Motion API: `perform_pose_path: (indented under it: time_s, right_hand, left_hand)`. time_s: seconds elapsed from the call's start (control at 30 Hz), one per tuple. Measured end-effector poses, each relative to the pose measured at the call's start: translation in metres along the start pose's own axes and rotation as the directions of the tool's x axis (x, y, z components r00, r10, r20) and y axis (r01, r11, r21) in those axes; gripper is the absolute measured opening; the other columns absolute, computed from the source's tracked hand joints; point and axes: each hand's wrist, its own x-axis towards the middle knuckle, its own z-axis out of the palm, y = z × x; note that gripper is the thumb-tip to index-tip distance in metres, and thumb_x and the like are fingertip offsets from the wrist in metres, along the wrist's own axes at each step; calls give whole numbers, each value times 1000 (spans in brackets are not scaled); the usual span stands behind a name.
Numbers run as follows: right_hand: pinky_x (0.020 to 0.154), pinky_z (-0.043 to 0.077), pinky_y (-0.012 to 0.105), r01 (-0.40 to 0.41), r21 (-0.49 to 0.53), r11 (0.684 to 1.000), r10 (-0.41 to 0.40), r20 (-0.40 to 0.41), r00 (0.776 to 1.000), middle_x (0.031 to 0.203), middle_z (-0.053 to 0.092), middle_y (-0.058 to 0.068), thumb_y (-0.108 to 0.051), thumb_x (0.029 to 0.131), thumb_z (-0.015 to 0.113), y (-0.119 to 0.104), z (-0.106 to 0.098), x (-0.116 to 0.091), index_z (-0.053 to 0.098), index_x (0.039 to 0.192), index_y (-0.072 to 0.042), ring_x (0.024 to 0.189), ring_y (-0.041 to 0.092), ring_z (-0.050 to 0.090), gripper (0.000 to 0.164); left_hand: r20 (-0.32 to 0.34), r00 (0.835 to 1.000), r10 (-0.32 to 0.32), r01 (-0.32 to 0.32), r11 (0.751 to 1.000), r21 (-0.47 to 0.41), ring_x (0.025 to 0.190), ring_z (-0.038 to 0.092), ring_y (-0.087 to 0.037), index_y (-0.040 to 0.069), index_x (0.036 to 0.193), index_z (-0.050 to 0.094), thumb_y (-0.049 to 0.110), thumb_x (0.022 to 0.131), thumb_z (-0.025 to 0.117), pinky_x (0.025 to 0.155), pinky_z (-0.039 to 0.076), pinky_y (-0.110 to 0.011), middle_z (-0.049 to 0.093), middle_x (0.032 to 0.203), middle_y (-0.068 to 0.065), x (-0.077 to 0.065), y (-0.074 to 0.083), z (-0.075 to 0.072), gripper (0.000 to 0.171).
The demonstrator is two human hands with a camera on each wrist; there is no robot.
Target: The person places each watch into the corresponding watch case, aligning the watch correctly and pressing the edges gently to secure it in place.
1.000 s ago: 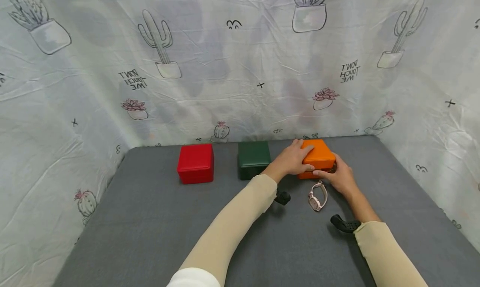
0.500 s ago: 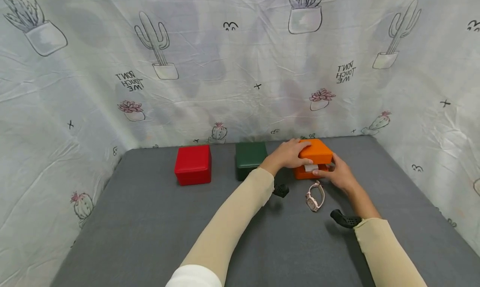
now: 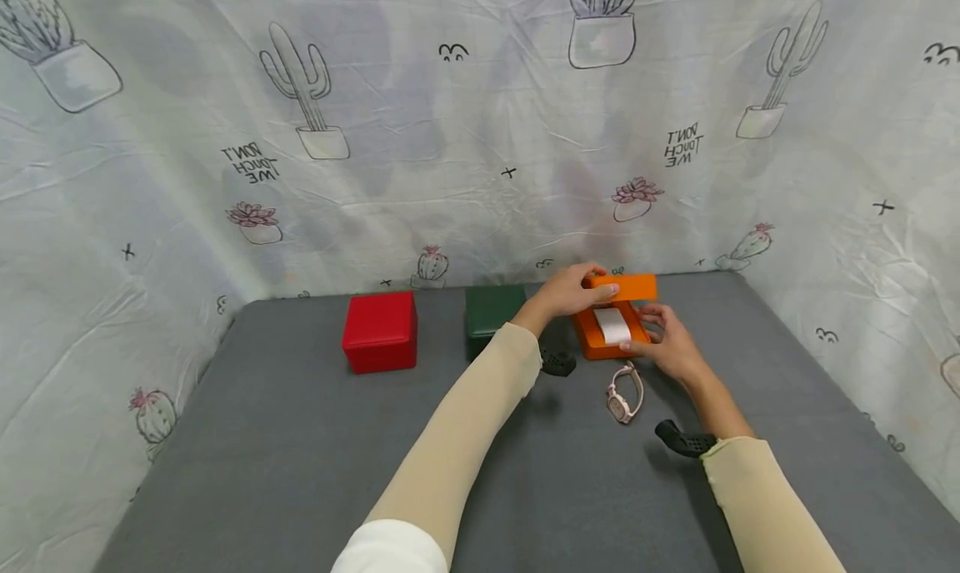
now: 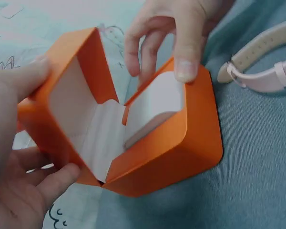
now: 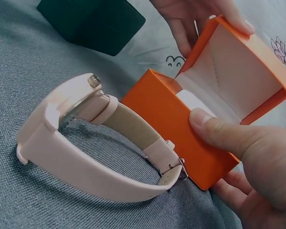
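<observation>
An orange watch box [image 3: 600, 353] stands on the cloth at the back right, its hinged lid [image 3: 634, 287] tipped up and back. My left hand [image 3: 561, 293] grips the lid from the left, thumb on its front edge. Around the base's right side is my right hand [image 3: 673, 350], its thumb [image 5: 214, 128] on the front rim. Inside the base sits a white cushion [image 4: 157, 102]; the lid's lining is white too. Just in front of the box lies a pale pink wristwatch [image 3: 619, 406] with its strap buckled into a loop.
Left of the orange box are a closed green box [image 3: 495, 306] and, farther left, a closed red box [image 3: 380, 331]. A grey cloth [image 3: 285, 456] covers the table. Behind hangs a white curtain [image 3: 420, 190] with cactus prints. Black wrist devices [image 3: 684, 440] stick out below both wrists.
The orange box has gone from nearly closed to wide open. My left hand has raised the lid and swung it back, while my right hand has stayed at the base.
</observation>
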Motion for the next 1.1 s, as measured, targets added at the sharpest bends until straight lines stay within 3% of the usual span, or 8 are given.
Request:
perform_pose_path:
  time_s: [0.1,0.27,0.4,0.53,0.67,0.83,1.0,1.1]
  right_hand:
    - [105,40,58,-2,-35,999,2,-5,1000,150,34,26,-30,84,76,-2,1,0,35,141,-2,131,51,41,76]
    - [102,45,55,3,-72,997,-2,3,1000,153,36,20,-36,85,74,-5,1,-1,50,131,-5,129,47,46,61]
    - [102,44,56,1,-80,997,-1,1,1000,154,35,20,-36,86,72,-5,-2,-1,50,131,-4,129,47,47,59]
    - [103,43,56,-15,-92,996,15,-1,1000,154,35,18,-38,86,72,-4,-5,-2,50,132,-5,129,47,47,61]
    - [102,43,55,-28,-97,995,27,-6,1000,154,35,18,-39,85,73,-4,-4,-2,51,131,-6,129,46,47,61]
    - [102,44,55,-47,-105,993,45,-18,999,153,36,20,-37,84,74,-7,-2,-3,50,131,-6,128,46,48,60]
    - [103,42,57,-31,-93,995,30,-12,999,152,35,21,-38,86,73,-6,-2,-4,50,132,-5,129,47,47,61]
    - [103,42,57,-19,-92,996,19,-10,1000,152,36,22,-38,86,72,-5,-1,-4,50,132,-4,128,47,47,61]
  left_hand:
    - [-94,993,-75,66,993,-94,105,58,-19,20,132,54,59,94,47,92,52,-35,60,124,-2,2,0,2,54]
    - [-229,958,-173,129,972,-198,103,59,-20,16,133,52,64,95,36,93,52,-36,61,121,-3,6,-2,9,64]
    - [-271,952,-145,69,960,-270,119,56,-21,15,144,43,56,98,41,103,48,-38,54,137,-4,5,-4,13,61]
    - [-293,954,-67,-24,954,-299,120,55,-20,16,147,38,41,99,51,104,48,-35,51,141,-5,0,-5,18,56]
    - [-369,929,-25,-104,939,-326,128,50,-22,13,149,32,27,99,54,108,44,-38,46,145,-8,-4,-4,21,56]
    - [-467,884,-8,-119,963,-242,133,46,-22,11,149,32,20,97,58,112,40,-38,40,150,-7,-9,3,25,59]
    - [-542,835,100,-163,984,-68,128,48,-21,11,142,42,20,90,68,106,45,-31,33,149,-8,-15,9,31,59]
    - [-551,817,172,-163,984,66,124,48,-19,13,138,47,24,87,72,102,47,-27,33,145,-7,-20,9,37,57]
